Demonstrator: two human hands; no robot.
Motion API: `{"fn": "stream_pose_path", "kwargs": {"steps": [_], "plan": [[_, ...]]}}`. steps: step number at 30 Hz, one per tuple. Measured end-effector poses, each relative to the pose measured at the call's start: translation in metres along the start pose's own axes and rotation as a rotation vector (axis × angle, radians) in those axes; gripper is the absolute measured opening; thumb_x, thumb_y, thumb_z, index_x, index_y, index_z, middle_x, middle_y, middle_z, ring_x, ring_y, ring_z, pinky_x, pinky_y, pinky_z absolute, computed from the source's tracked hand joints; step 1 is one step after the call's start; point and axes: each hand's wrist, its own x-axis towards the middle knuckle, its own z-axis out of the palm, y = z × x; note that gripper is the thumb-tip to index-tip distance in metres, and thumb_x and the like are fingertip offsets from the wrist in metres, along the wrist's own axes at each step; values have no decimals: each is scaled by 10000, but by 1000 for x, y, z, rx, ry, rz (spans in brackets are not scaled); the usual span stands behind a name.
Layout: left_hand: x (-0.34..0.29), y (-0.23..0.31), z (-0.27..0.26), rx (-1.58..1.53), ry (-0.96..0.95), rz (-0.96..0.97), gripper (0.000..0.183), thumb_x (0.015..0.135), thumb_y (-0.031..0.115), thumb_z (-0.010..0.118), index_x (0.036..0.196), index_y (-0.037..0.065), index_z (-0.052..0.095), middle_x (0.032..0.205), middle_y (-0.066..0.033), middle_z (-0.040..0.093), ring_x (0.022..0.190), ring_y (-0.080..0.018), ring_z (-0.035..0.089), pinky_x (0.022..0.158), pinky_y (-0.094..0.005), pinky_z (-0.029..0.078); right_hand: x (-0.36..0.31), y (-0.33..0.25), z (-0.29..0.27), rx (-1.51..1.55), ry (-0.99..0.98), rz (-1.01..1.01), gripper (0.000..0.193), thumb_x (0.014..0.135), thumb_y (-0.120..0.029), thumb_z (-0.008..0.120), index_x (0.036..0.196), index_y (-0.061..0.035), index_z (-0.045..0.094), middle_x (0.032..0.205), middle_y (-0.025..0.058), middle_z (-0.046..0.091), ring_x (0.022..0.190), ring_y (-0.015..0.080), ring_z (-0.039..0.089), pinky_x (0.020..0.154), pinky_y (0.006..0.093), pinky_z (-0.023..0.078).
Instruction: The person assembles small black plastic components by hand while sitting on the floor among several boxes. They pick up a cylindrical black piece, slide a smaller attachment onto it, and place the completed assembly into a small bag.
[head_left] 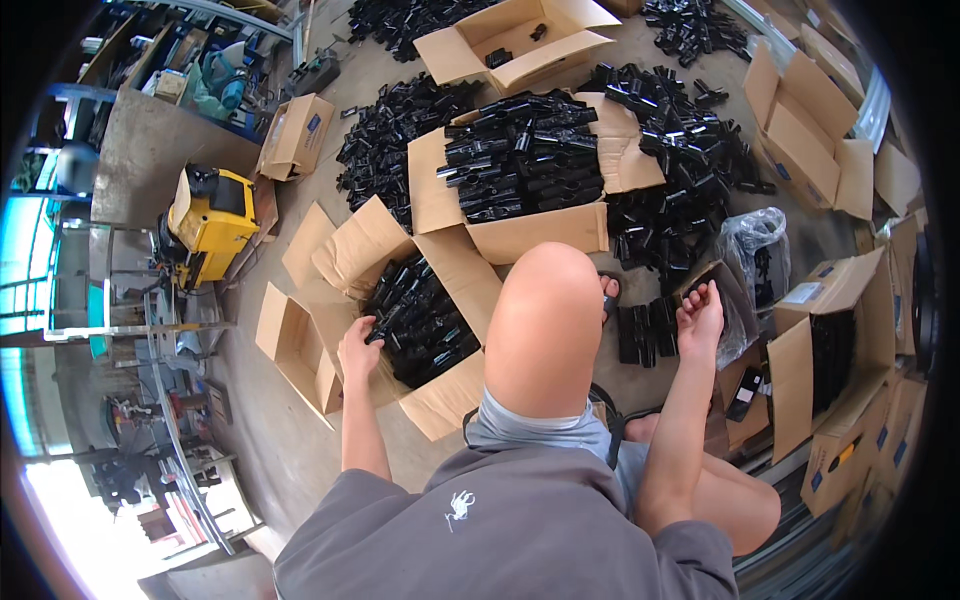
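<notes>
My left hand (pixel 358 348) is at the left side of an open carton (pixel 465 275) holding rows of shiny black tubular parts (pixel 425 320). Thumb and forefinger close around the end of one black part there. Off to the right, my right hand (pixel 699 322) is raised with its fingers curled inward; whether a small thing sits in them is hidden. It hovers beside a small group of black parts (pixel 648 332) on the floor and a clear plastic bag (pixel 750 245). My bent knee (pixel 553 290) comes up between the two hands.
Ahead, a full carton (pixel 535 240) of black parts stands between loose heaps (pixel 680 180) of them. Other open cartons (pixel 520 72) lie farther off and at right (pixel 800 130). An empty carton (pixel 300 345) adjoins the left one. A yellow machine (pixel 225 228) stands at left.
</notes>
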Motion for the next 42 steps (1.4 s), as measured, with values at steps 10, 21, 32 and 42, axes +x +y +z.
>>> {"fn": "stream_pose_path", "kwargs": {"steps": [10, 21, 32, 42], "plan": [[111, 28, 37, -360, 107, 252, 561, 858, 59, 776, 1398, 33, 623, 1346, -154, 702, 1283, -266, 654, 1092, -380, 494, -4, 24, -10, -188, 115, -64, 303, 1059, -404, 606, 902, -144, 601, 718, -38, 539, 587, 102, 504, 511, 251, 347], [77, 93, 40, -772, -40, 241, 312, 1079, 123, 594, 1327, -66, 617, 1209, -168, 731, 1137, -199, 698, 1023, -316, 542, 20, 86, -96, -1530, 424, -259, 286, 923, -322, 675, 1079, -97, 757, 1020, 171, 772, 951, 337, 756, 859, 465, 583], [31, 213, 14, -797, -190, 484, 299, 1054, 83, 631, 1318, -58, 631, 1217, -168, 732, 1151, -180, 684, 1015, -302, 521, -5, 140, -98, -1930, 228, -462, 462, 832, -297, 803, 1141, 6, 641, 1086, 194, 701, 1068, 391, 684, 885, 513, 579], [-1, 274, -7, -817, -224, 602, 318, 1042, 121, 666, 1321, -30, 642, 1220, -162, 742, 1153, -180, 682, 1009, -306, 508, -5, 135, -97, -1991, 226, -367, 397, 834, -255, 704, 1131, 6, 668, 1134, 208, 694, 1053, 378, 699, 934, 498, 552]]}}
